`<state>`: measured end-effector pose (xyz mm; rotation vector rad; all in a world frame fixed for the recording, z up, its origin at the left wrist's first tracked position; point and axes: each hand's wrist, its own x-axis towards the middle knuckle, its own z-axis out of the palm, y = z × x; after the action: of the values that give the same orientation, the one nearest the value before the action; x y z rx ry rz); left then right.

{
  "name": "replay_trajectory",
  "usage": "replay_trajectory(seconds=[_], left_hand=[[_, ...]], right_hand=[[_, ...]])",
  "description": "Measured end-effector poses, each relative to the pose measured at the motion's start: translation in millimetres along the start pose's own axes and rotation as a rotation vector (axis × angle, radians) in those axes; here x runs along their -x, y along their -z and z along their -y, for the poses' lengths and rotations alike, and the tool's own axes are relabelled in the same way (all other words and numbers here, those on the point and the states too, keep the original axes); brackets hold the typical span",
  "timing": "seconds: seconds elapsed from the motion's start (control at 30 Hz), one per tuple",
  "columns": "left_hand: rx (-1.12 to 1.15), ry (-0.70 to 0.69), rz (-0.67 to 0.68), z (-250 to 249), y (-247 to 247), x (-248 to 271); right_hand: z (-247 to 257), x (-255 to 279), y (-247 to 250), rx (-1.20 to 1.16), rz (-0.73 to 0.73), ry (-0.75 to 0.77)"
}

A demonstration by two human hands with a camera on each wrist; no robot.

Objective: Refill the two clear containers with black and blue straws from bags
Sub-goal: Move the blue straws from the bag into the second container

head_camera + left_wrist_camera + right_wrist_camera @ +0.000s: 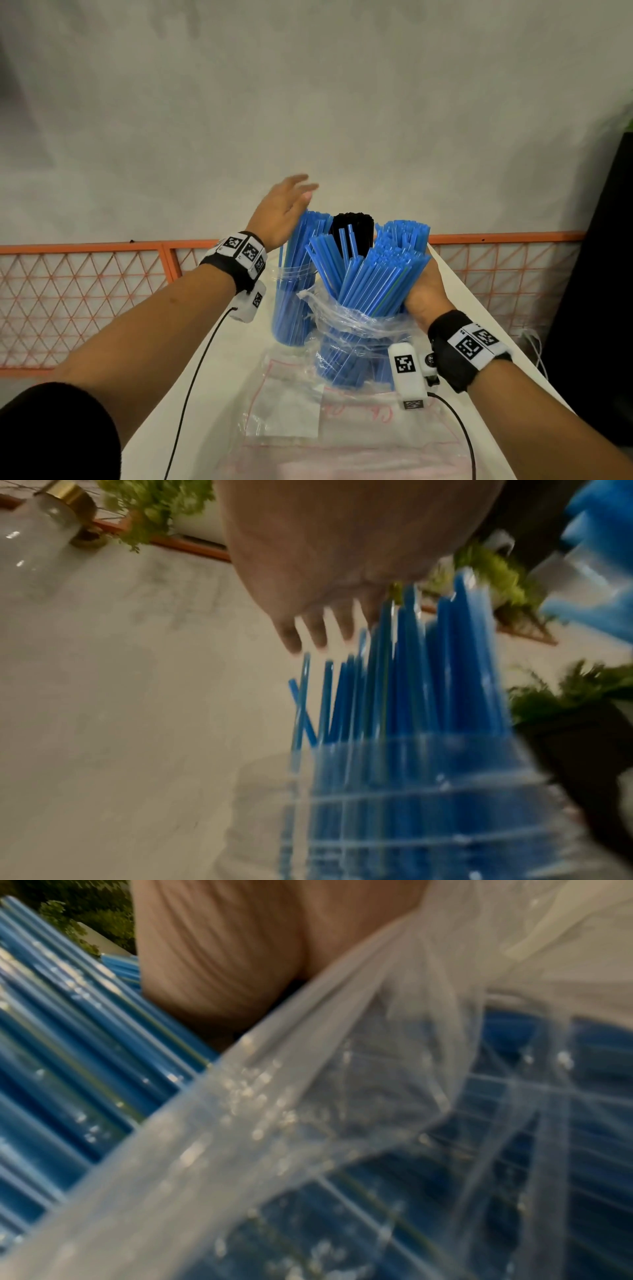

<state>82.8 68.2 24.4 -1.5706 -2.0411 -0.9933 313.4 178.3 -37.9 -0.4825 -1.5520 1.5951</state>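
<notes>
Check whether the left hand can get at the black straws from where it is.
Probably yes: the left hand is open and raised beside the blue straws in the container, and the black straws stand just beyond with their tops uncovered.

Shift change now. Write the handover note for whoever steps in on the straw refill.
Left hand: open, fingers straight beside the blue straws' tops in the left clear container.
Right hand: gripping a bundle of blue straws standing in their plastic bag.
Black straws stand upright behind; their holder is hidden.
Done: left container holds blue straws.
Left: unload the bagged bundle, check the black straws.
</notes>
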Motion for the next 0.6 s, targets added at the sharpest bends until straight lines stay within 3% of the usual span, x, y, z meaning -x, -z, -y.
replay_trajectory(seconds=[0.07, 0.1, 0.37, 0.5, 0.6], left_hand=[[0.102, -0.059, -0.217, -5, 10, 15], [0.191, -0.060, -0.249, -9, 14, 26], [0.537, 0.210, 0.031, -24, -4, 104], [0.493, 0.248, 0.030, -39, -29, 102], [0.596, 0.254, 0.043, -53, -39, 91]], right_hand=[[1, 0, 0, -0.004, 0.004, 0.002], [1, -1, 0, -0.004, 0.007, 0.006], [0, -1, -1, -0.029, -0.001, -0.006], [0, 0, -2, 0.015, 0.001, -0.003], [2, 1, -2, -0.014, 0.003, -0.026]])
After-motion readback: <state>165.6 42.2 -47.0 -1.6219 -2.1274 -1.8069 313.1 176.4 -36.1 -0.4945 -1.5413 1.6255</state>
